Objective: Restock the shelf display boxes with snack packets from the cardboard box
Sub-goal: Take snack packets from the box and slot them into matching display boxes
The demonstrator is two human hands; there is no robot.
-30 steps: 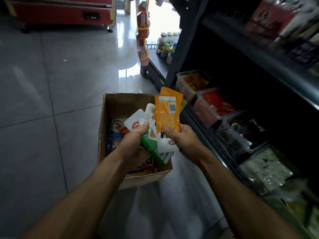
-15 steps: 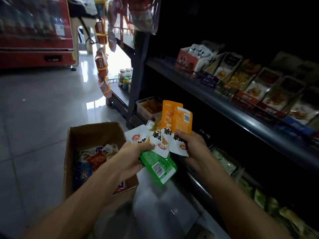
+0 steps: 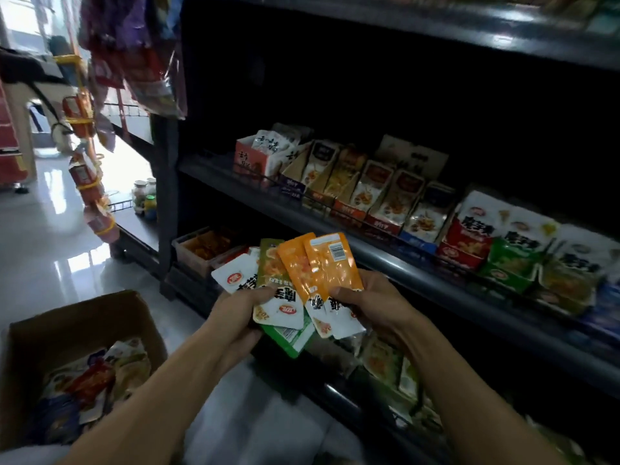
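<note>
Before shelf: snack packets (image 3: 302, 280) fanned, gripped between left hand (image 3: 240, 317) and right hand (image 3: 369, 303).

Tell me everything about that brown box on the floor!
The cardboard box is plain brown, with its top open. It sits on the shiny tiled floor at the lower left, in front of the dark shelving. Inside lies a loose heap of colourful snack packets, red, blue and pale ones. Its near edge is cut off by the picture. Neither hand touches it.
</note>
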